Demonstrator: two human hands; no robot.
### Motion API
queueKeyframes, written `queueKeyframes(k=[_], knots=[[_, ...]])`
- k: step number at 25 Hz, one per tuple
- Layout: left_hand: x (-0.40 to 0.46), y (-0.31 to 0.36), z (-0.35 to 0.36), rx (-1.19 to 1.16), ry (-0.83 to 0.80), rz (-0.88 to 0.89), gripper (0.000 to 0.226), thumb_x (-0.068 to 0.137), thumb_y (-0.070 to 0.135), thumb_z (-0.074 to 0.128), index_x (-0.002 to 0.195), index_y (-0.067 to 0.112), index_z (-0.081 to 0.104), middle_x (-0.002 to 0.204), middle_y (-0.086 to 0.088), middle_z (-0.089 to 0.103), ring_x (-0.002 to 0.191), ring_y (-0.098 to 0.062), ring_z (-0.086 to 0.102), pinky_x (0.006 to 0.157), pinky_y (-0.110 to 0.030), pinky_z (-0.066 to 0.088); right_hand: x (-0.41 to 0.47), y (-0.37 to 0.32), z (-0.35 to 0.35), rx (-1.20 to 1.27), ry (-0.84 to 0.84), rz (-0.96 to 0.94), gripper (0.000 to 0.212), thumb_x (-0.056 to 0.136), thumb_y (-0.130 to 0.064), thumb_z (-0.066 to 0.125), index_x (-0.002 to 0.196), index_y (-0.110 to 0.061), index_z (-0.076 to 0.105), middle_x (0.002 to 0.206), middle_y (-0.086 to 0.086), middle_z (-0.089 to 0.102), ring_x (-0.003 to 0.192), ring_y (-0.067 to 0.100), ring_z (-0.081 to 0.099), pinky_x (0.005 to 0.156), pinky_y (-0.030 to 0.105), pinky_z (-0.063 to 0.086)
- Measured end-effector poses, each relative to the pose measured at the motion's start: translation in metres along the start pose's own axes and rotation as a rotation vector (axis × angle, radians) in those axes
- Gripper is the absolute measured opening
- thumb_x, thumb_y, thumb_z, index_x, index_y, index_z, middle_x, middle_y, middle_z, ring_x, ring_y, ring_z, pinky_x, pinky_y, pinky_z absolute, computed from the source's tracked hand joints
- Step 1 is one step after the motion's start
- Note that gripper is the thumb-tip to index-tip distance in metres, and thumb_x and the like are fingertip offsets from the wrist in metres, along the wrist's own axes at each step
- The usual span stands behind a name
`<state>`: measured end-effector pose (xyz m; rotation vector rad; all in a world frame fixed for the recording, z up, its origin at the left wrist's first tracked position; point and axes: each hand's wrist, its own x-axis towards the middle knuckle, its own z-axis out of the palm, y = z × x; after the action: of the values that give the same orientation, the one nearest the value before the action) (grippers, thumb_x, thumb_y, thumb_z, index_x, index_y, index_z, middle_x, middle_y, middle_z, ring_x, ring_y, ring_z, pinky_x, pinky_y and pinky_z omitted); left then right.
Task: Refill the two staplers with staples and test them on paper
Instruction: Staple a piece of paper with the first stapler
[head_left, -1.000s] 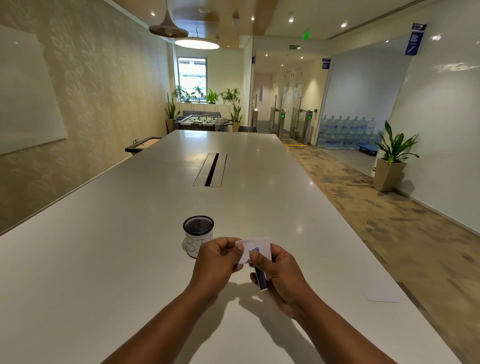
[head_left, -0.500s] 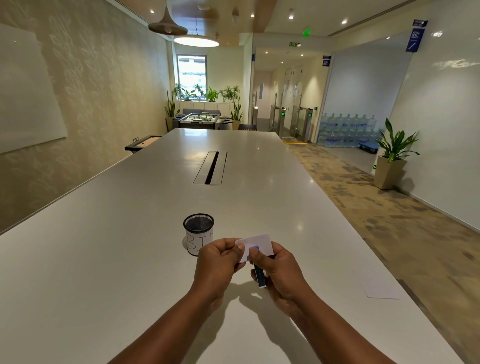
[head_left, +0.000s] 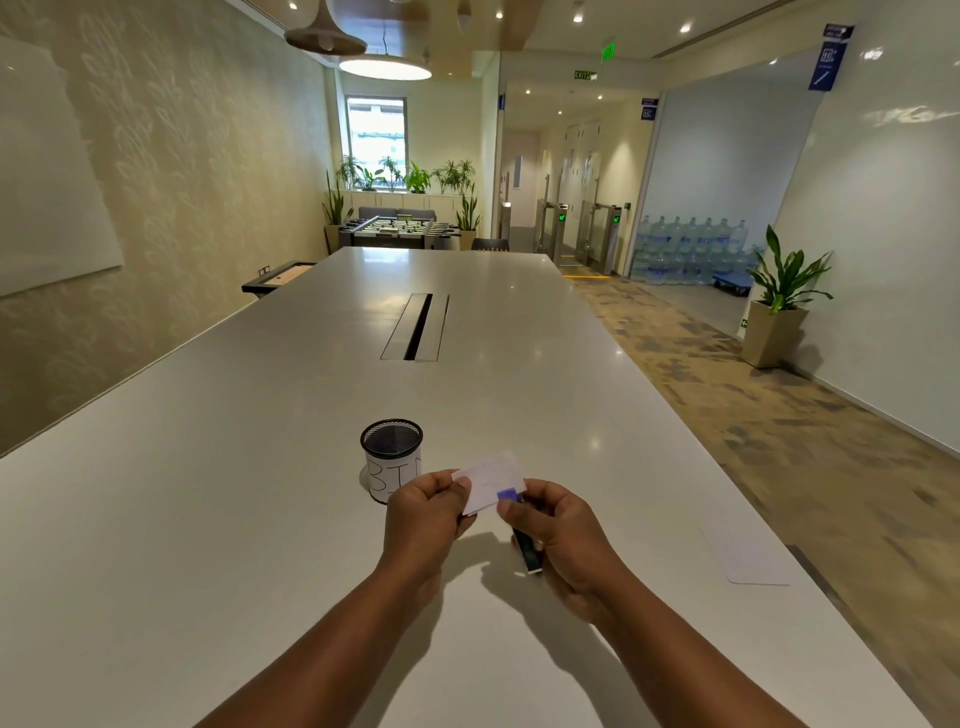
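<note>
A small white paper slip (head_left: 491, 480) is held up above the white table (head_left: 260, 493), pinched at its left end by my left hand (head_left: 423, 517). My right hand (head_left: 558, 530) grips a small blue and black stapler (head_left: 522, 535), whose blue front end sits at the slip's lower right edge. Most of the stapler's body is hidden inside my right fist; its dark rear end pokes out below. A second stapler is not in view.
A black mesh cup (head_left: 391, 460) with a white label reading "BIN" stands just left of my hands. A white sheet of paper (head_left: 748, 553) lies near the table's right edge. A cable slot (head_left: 417, 327) runs along the table's middle.
Both hands have stayed close together over the table. The slip now tilts a little further to the right and the stapler's blue tip sits lower on it.
</note>
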<state>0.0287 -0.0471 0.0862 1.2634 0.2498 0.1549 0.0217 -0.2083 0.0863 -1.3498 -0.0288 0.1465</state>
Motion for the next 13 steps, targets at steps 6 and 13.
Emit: queueKeyframes(k=[6, 13], knots=[[0.019, -0.010, -0.005, -0.015, 0.070, -0.085, 0.007, 0.096, 0.008, 0.068, 0.102, 0.010, 0.072, 0.100, -0.009, 0.075, 0.088, -0.017, 0.071, 0.064, -0.021, 0.061, 0.023, 0.004, -0.053, -0.342, 0.361, -0.062, 0.015, 0.079, -0.018, 0.083, 0.092, -0.018, 0.075, 0.070, -0.001, 0.068, 0.058, 0.011, 0.058, 0.055, 0.029, 0.047], [0.031, -0.020, -0.003, 0.025, 0.081, -0.139, 0.007, 0.096, 0.007, 0.068, 0.101, 0.010, 0.071, 0.098, -0.010, 0.076, 0.084, -0.017, 0.072, 0.064, -0.024, 0.060, 0.044, 0.027, -0.082, -1.101, 0.487, -0.140, 0.035, 0.080, -0.036, 0.076, 0.066, -0.009, 0.059, 0.060, 0.003, 0.060, 0.058, 0.024, 0.054, 0.055, 0.035, 0.040]])
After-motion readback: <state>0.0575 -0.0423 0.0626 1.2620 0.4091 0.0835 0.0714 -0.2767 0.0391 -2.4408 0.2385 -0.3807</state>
